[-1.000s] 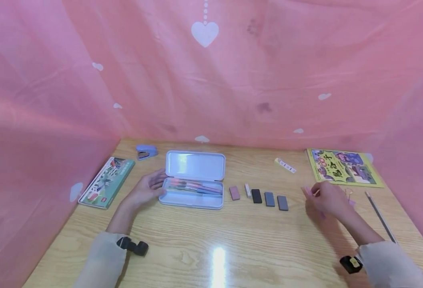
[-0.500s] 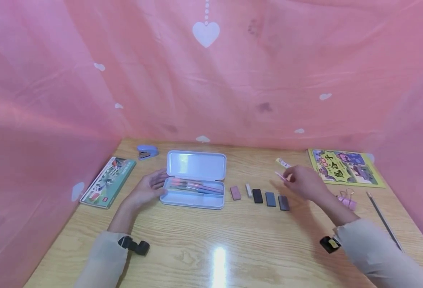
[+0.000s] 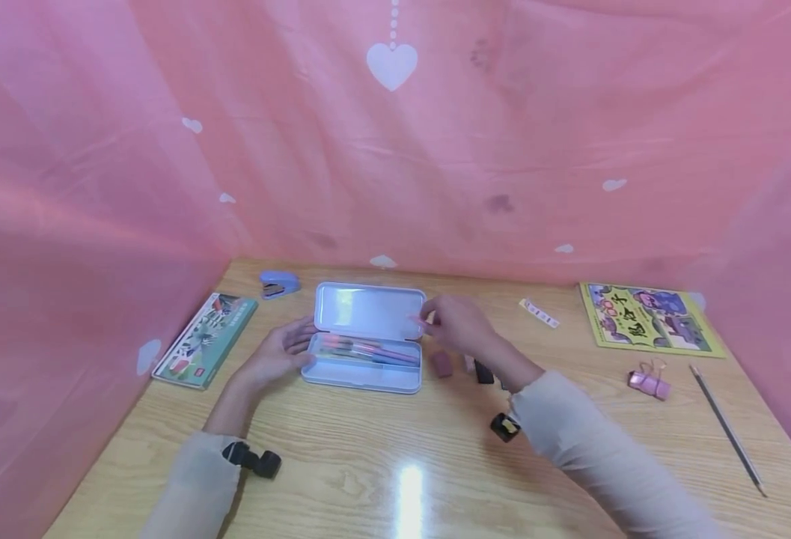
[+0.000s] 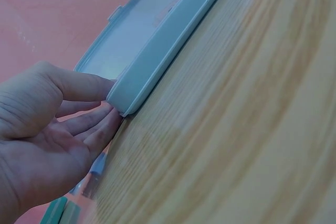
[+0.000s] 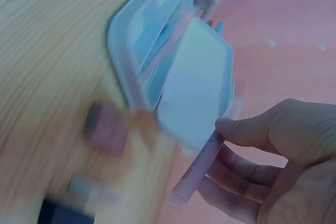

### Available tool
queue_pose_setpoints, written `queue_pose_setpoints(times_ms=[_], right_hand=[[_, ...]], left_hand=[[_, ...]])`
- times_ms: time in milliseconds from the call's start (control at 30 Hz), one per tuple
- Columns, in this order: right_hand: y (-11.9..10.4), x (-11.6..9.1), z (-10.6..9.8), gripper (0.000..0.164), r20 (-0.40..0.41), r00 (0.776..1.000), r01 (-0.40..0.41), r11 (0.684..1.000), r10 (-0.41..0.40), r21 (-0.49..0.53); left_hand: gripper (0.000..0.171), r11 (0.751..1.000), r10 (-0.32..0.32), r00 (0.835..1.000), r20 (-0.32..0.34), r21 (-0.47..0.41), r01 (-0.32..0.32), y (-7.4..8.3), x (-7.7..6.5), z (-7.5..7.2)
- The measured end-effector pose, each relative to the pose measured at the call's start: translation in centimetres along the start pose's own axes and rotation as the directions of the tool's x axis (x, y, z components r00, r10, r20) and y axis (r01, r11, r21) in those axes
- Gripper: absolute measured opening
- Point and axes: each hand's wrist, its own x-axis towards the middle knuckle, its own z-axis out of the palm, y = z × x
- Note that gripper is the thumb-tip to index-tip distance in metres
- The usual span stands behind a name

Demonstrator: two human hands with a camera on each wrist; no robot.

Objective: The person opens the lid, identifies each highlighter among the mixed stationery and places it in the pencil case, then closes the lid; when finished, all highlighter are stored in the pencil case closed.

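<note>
A pale blue pencil case (image 3: pixel 341 375) lies with its lid up in the head view, with several pens (image 3: pixel 368 350) in its rear compartment. My left hand (image 3: pixel 275 355) holds the case's left end; in the left wrist view the thumb is on the rim (image 4: pixel 116 90) and the fingers lie against the end. Over the right edge of the lid, my right hand (image 3: pixel 459 326) pinches a slim pink pen (image 5: pixel 197 174) between thumb and fingers. The right wrist view shows the pen slanting, apart from the case.
Right of the case sit a pink eraser (image 3: pixel 442 364) and a black one (image 3: pixel 483 373), others partly hidden by my right arm. Further right are a pink binder clip (image 3: pixel 649 383), a pencil (image 3: pixel 728 427) and a yellow book (image 3: pixel 651 318). A stapler (image 3: pixel 278 284) and green box (image 3: pixel 205 340) stand left.
My right hand has carried the pink pen leftward from near the binder clip, past the erasers, to the pencil case's lid. The left hand has stayed at the case.
</note>
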Motion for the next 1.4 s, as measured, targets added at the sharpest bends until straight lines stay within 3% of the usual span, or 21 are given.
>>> queue_pose_setpoints(times_ms=[333,567,767,1067,1400], right_hand=[[-3.1,3.0,1.5,0.017,0.035,0.999,0.016,0.996,-0.019,0.086],[-3.3,3.7,2.8,0.015,0.036,0.991,0.121,0.982,-0.127,0.143],[-3.1,3.7,4.7,0.014,0.079,0.988,0.112,0.971,-0.131,0.212],[-3.2,3.7,6.5,0.013,0.095,0.987,0.122,0.990,-0.128,0.066],[-3.2,3.6,6.8,0.013,0.104,0.989,0.098,0.993,-0.104,0.067]], left_hand=[[0.075,1.000,0.016,1.000,0.007,0.012,-0.016,-0.4,0.1,-0.2],[0.075,1.000,0.024,1.000,0.009,0.018,-0.024,-0.6,0.3,-0.3],[0.076,0.998,0.065,0.998,0.024,-0.003,-0.065,-0.7,0.4,-0.4],[0.075,0.997,0.061,0.998,0.034,-0.044,-0.059,-1.1,0.6,-0.5],[0.077,0.999,0.047,0.999,0.019,-0.008,-0.047,-0.6,0.3,-0.5]])
